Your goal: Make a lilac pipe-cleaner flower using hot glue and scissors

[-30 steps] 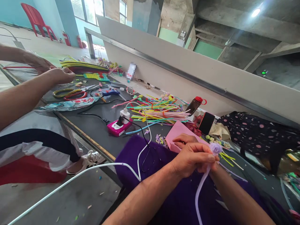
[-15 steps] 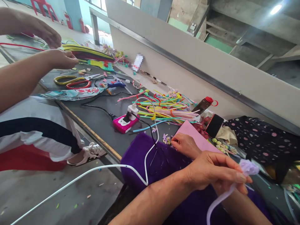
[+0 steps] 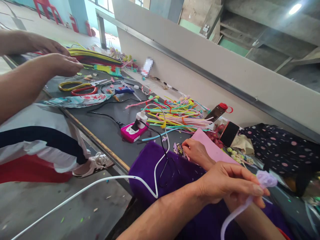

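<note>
One hand, the left hand (image 3: 232,183), pinches a fuzzy lilac stem (image 3: 233,215) right by its curly head (image 3: 267,179). If the pinch goes loose, the curls could pop open. The right hand (image 3: 197,151) crosses under, by small cut bits (image 3: 175,148) on the surface (image 3: 107,131); I can't tell if it holds one. A clumsy poke could scatter them. Bumping the white cord (image 3: 155,181) could tug its plug (image 3: 141,115)

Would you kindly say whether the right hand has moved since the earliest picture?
Yes, the right hand has moved leftward, toward the small cut pieces, closer to the magenta socket.
</note>
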`<control>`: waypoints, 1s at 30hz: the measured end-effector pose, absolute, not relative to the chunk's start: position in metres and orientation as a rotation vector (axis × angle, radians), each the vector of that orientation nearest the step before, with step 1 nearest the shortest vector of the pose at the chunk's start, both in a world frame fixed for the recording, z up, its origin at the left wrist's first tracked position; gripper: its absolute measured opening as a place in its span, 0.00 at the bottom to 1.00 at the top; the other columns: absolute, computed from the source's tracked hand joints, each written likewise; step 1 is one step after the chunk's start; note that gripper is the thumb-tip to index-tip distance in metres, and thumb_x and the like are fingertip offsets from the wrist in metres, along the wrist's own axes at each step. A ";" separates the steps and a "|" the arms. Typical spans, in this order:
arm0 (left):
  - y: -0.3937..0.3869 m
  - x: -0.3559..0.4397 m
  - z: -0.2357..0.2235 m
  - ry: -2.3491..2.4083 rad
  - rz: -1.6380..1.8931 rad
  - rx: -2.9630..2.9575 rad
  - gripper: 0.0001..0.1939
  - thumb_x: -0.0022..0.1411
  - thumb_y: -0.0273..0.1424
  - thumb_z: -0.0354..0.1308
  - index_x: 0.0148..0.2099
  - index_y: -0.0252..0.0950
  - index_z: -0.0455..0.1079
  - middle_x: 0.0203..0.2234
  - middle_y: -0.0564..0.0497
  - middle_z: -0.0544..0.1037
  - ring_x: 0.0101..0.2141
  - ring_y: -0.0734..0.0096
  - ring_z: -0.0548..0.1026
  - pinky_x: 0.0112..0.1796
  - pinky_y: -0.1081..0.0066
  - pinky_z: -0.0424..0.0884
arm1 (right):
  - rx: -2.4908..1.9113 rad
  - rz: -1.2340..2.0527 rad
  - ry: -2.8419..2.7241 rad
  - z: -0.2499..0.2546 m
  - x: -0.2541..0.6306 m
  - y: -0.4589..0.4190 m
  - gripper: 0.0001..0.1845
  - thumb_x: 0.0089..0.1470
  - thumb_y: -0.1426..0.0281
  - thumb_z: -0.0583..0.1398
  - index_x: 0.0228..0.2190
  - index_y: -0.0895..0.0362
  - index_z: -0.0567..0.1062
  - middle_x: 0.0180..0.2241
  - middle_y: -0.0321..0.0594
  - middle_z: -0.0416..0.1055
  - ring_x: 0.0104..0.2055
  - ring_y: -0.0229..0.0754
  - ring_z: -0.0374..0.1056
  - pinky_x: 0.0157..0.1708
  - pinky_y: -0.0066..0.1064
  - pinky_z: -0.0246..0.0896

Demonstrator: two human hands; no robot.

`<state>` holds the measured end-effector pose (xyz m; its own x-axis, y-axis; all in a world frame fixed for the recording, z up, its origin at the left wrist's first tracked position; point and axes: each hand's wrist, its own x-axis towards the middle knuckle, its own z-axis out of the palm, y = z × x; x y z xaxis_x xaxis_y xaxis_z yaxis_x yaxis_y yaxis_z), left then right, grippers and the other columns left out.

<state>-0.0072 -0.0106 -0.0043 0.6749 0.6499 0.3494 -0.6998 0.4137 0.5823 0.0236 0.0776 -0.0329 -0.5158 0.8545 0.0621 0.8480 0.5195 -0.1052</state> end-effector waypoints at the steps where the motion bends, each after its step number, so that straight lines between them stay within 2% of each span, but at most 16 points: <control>1: -0.011 -0.007 -0.004 -0.070 0.849 0.769 0.15 0.42 0.37 0.65 0.30 0.30 0.72 0.21 0.52 0.75 0.14 0.83 0.65 0.15 0.78 0.54 | -1.490 0.104 -2.639 -0.034 0.022 0.079 0.09 0.53 0.70 0.53 0.30 0.54 0.73 0.32 0.37 0.72 0.34 0.39 0.66 0.30 0.27 0.51; 5: -0.010 -0.008 -0.005 -0.068 0.858 0.761 0.16 0.42 0.37 0.65 0.31 0.30 0.72 0.21 0.52 0.75 0.14 0.83 0.63 0.15 0.79 0.52 | -1.497 0.153 -2.606 -0.039 0.018 0.083 0.08 0.50 0.67 0.55 0.27 0.55 0.73 0.29 0.38 0.71 0.31 0.40 0.65 0.26 0.28 0.48; 10: -0.011 -0.009 -0.003 -0.031 0.830 0.756 0.16 0.41 0.37 0.66 0.30 0.30 0.71 0.21 0.51 0.74 0.14 0.83 0.62 0.15 0.78 0.51 | -1.461 0.305 -2.533 -0.043 0.015 0.090 0.06 0.47 0.71 0.56 0.22 0.56 0.71 0.24 0.37 0.70 0.27 0.39 0.64 0.26 0.28 0.48; 15: -0.010 -0.010 0.000 -0.029 0.903 0.768 0.16 0.41 0.38 0.65 0.28 0.29 0.71 0.19 0.51 0.74 0.12 0.83 0.61 0.14 0.77 0.50 | -1.354 0.569 -2.323 -0.036 0.024 0.094 0.06 0.50 0.69 0.53 0.27 0.57 0.69 0.25 0.35 0.68 0.27 0.37 0.63 0.28 0.27 0.55; 22: -0.006 -0.008 -0.001 0.145 0.938 0.776 0.13 0.45 0.37 0.63 0.29 0.31 0.71 0.19 0.52 0.74 0.11 0.84 0.60 0.12 0.78 0.49 | -1.262 0.939 -2.019 -0.018 0.053 0.093 0.12 0.47 0.65 0.56 0.34 0.58 0.69 0.26 0.34 0.66 0.23 0.33 0.60 0.21 0.24 0.57; 27: -0.002 -0.007 0.001 0.272 1.003 0.744 0.10 0.47 0.34 0.61 0.26 0.32 0.68 0.17 0.53 0.73 0.10 0.86 0.57 0.12 0.79 0.48 | -1.300 1.009 -1.829 -0.012 0.088 0.081 0.18 0.44 0.64 0.59 0.39 0.59 0.69 0.27 0.36 0.68 0.22 0.34 0.62 0.21 0.26 0.59; 30: 0.000 -0.005 0.003 0.362 1.019 0.726 0.11 0.47 0.35 0.60 0.23 0.32 0.65 0.15 0.54 0.72 0.10 0.87 0.56 0.13 0.79 0.45 | -1.335 0.998 -1.740 -0.010 0.116 0.061 0.17 0.46 0.61 0.58 0.36 0.60 0.70 0.27 0.39 0.70 0.24 0.38 0.66 0.23 0.28 0.61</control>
